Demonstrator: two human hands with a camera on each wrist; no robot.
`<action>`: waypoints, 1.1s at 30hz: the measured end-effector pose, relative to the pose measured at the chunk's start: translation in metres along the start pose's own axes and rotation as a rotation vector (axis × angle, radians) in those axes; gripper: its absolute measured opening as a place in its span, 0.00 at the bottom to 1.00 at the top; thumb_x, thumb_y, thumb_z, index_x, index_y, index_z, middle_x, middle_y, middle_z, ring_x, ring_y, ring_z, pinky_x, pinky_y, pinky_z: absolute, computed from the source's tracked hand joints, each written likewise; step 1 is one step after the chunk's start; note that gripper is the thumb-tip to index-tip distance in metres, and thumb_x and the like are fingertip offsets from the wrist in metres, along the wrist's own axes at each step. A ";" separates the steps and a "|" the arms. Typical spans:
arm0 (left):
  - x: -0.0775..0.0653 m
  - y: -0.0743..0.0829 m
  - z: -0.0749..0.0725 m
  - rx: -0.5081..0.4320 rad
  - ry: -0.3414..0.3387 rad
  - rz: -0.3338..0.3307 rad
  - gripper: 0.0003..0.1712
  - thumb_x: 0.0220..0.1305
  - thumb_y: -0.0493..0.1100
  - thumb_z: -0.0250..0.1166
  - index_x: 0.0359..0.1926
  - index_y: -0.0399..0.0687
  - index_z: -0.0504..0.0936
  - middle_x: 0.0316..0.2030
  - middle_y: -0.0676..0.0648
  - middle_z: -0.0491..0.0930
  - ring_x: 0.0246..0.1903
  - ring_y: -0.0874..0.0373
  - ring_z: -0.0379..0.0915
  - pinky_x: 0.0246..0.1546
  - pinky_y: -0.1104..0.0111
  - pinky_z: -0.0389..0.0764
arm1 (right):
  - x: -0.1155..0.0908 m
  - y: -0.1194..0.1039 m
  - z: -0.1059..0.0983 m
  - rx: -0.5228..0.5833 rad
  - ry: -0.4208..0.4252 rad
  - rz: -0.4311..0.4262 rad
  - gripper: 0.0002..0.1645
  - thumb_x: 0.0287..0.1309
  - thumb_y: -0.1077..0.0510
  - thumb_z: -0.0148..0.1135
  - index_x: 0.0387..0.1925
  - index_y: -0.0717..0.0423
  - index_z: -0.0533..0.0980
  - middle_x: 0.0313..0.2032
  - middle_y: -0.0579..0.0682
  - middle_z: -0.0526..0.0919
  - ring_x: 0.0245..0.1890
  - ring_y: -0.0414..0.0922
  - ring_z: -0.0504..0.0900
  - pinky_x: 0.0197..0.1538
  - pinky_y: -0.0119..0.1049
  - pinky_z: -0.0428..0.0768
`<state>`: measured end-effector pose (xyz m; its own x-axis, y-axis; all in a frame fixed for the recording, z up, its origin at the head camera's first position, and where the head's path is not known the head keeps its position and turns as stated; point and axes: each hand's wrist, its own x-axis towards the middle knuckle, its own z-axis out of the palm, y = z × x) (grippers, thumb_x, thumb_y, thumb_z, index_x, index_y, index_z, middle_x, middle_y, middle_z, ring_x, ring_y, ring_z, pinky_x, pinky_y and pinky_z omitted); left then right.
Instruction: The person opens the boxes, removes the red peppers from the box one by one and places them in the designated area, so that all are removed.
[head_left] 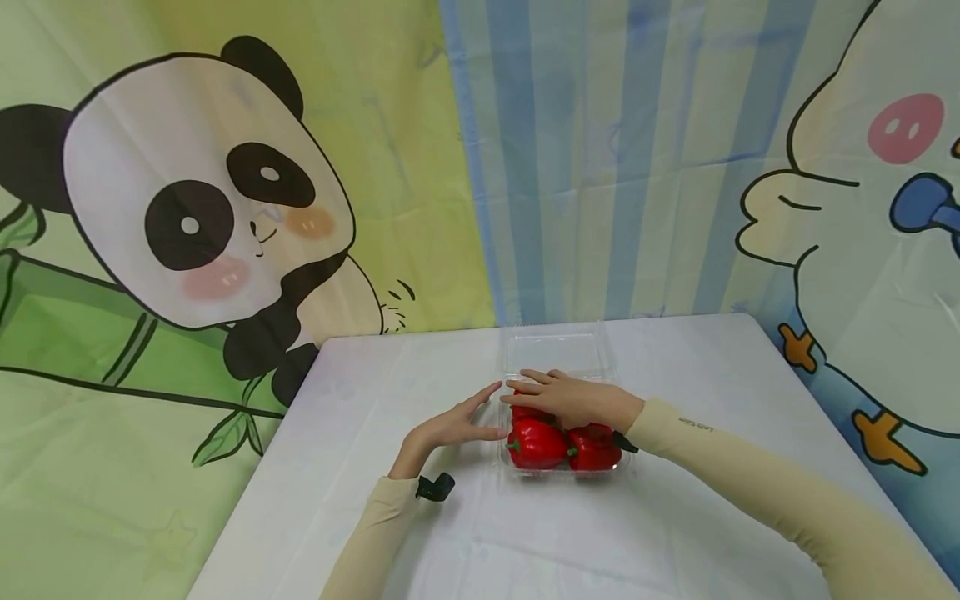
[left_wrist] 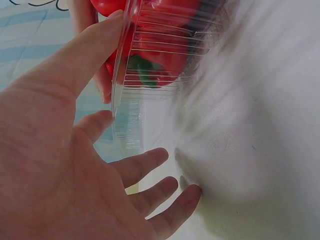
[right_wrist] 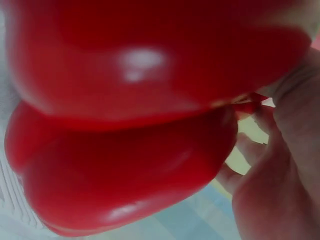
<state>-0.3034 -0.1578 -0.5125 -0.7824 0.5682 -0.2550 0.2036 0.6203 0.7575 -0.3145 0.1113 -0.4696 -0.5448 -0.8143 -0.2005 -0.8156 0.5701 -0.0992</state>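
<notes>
Several glossy red bell peppers (head_left: 537, 445) with green stems fill a clear plastic container (left_wrist: 131, 90) with ribbed walls. My right hand (head_left: 577, 402) lies across the peppers at the container's back, its fingers stretched toward the left rim. In the right wrist view, two peppers (right_wrist: 130, 175) fill most of the picture beside that hand, and its fingertips are partly hidden. At the container's left side is my left hand (head_left: 452, 423), fingers spread and straight. Its thumb touches the rim in the left wrist view, while the other fingers stay apart from the wall.
The container's clear lid (head_left: 557, 353) lies folded back toward the table's rear edge. A white cloth covers the table (head_left: 675, 533). Behind and beside it hang printed curtains (head_left: 570, 167) with a panda on the left and a white cartoon figure on the right.
</notes>
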 end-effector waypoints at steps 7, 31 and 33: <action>0.001 -0.001 0.000 -0.008 0.000 0.010 0.56 0.62 0.62 0.68 0.81 0.65 0.44 0.79 0.42 0.49 0.78 0.40 0.46 0.70 0.35 0.57 | 0.001 0.002 0.001 -0.022 0.016 -0.032 0.52 0.54 0.62 0.73 0.76 0.39 0.58 0.78 0.47 0.56 0.79 0.56 0.50 0.70 0.64 0.66; 0.003 -0.002 0.001 -0.017 -0.001 0.012 0.56 0.62 0.62 0.68 0.81 0.66 0.43 0.79 0.42 0.49 0.77 0.41 0.46 0.70 0.35 0.57 | -0.002 0.004 -0.010 0.035 -0.008 -0.052 0.51 0.55 0.66 0.69 0.76 0.43 0.59 0.77 0.49 0.59 0.78 0.55 0.53 0.73 0.55 0.65; 0.003 -0.002 0.001 -0.015 -0.001 0.013 0.56 0.62 0.62 0.68 0.81 0.66 0.43 0.79 0.42 0.49 0.77 0.41 0.47 0.70 0.35 0.57 | -0.002 0.004 -0.010 0.034 -0.007 -0.054 0.50 0.54 0.65 0.70 0.76 0.43 0.59 0.77 0.49 0.59 0.78 0.55 0.54 0.73 0.55 0.65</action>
<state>-0.3055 -0.1572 -0.5154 -0.7789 0.5771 -0.2455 0.2050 0.6043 0.7699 -0.3186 0.1140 -0.4597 -0.4991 -0.8430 -0.2006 -0.8364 0.5292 -0.1429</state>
